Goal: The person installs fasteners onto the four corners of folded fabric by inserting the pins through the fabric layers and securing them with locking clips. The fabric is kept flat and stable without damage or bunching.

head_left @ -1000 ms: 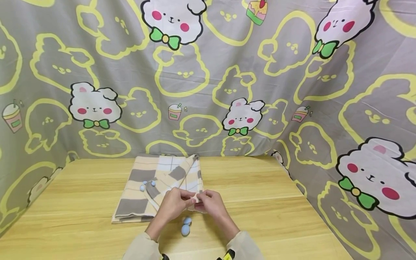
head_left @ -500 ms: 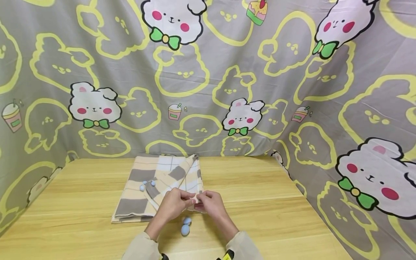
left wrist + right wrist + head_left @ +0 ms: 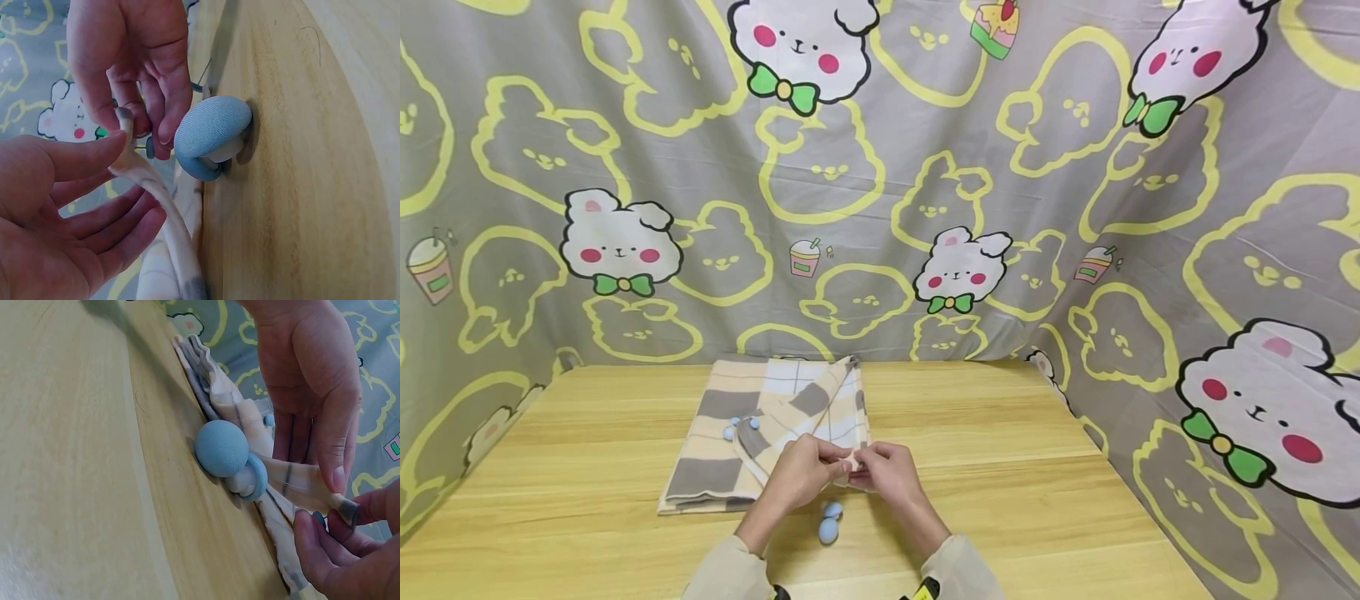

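A checked beige, grey and white blanket (image 3: 696,477) lies folded on the table, with one corner raised between both hands. My left hand (image 3: 801,471) pinches the cloth edge between thumb and fingers. Opposite it, my right hand (image 3: 891,475) grips the grey-tipped corner, and a small blue disc (image 3: 150,148) with a thin needle shows at its fingers. In the right wrist view that disc (image 3: 319,519) sits just under the cloth, partly hidden by fingers. Below the hands rests a blue mushroom-shaped cap (image 3: 222,449) with a white stem, beside a second blue cap (image 3: 832,509).
More small blue pieces (image 3: 728,432) lie on the blanket's left part, next to its grey folded strip. The wooden table (image 3: 1000,467) reaches back to a grey curtain (image 3: 850,242) with rabbit prints, which also hangs along both sides.
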The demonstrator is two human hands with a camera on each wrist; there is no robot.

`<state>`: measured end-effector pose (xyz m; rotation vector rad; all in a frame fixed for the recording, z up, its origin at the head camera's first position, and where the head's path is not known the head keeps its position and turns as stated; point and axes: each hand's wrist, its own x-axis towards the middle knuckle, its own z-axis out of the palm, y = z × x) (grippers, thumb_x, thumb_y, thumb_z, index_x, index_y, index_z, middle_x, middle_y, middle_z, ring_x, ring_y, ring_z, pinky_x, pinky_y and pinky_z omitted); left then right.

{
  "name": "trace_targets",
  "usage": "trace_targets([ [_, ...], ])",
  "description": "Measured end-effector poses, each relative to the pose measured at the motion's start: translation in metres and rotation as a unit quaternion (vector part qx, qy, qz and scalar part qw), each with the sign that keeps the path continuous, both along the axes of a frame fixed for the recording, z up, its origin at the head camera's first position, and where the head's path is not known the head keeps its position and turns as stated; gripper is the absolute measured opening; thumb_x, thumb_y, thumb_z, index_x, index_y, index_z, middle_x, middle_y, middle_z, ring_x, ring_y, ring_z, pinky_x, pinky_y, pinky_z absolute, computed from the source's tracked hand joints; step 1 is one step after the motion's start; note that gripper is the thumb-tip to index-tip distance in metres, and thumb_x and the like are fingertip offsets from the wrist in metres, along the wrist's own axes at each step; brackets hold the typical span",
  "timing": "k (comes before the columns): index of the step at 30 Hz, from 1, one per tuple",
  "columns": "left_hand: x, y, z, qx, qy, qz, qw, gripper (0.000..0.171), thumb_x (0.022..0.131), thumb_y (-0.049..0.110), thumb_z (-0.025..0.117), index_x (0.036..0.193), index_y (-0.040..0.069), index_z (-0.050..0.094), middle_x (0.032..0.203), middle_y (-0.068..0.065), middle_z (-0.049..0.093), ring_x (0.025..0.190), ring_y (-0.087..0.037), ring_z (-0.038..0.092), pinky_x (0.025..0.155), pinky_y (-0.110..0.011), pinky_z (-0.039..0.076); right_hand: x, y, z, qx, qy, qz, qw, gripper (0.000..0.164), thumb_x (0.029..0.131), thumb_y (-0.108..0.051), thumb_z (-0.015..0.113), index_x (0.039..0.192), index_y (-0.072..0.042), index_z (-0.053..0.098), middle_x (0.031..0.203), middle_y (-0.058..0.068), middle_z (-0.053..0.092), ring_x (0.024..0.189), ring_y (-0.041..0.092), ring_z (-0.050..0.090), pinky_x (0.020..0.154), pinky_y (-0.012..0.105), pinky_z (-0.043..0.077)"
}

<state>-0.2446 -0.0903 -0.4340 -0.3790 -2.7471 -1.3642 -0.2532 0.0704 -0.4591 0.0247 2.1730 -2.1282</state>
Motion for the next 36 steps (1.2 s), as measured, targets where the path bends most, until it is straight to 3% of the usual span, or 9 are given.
trace_targets([
  [15,0.0014,0.0015,0.0016,-0.003,-0.008,-0.010,0.9999,0.015,0.088,0.015,0.078,0.102,0.010,0.081,0.085,-0.003,0.079,0.054,-0.009,0.042,0.048,-0.021,0.032,0.0023,0.0022,0.0020,-0.013,-0.006,-0.003,1.000,0.022,0.091,-0.004,0.059,0.096,0.013,0.071,0.080,0.013,0.074,0.069,0.017,0.074,0.071,0.033,0.062],
  [26,0.0012,0.0009,0.0015,-0.009,-0.014,-0.009,0.9998,0.014,0.088,0.017,0.078,0.101,0.012,0.082,0.087,-0.003,0.079,0.057,-0.010,0.047,0.051,-0.023,0.036,0.0027,0.0025,0.0019,-0.024,-0.013,-0.007,1.000,0.023,0.089,-0.003,0.058,0.097,0.015,0.070,0.082,0.016,0.075,0.069,0.016,0.073,0.069,0.031,0.061],
  [36,0.0013,0.0003,0.0015,-0.006,-0.019,-0.009,0.9998,0.015,0.090,0.019,0.077,0.103,0.012,0.081,0.093,-0.005,0.079,0.057,-0.009,0.049,0.051,-0.022,0.037,-0.0002,0.0012,0.0007,-0.039,-0.018,-0.029,0.999,0.019,0.087,-0.004,0.060,0.090,0.012,0.070,0.075,0.008,0.073,0.064,0.012,0.070,0.067,0.029,0.061],
])
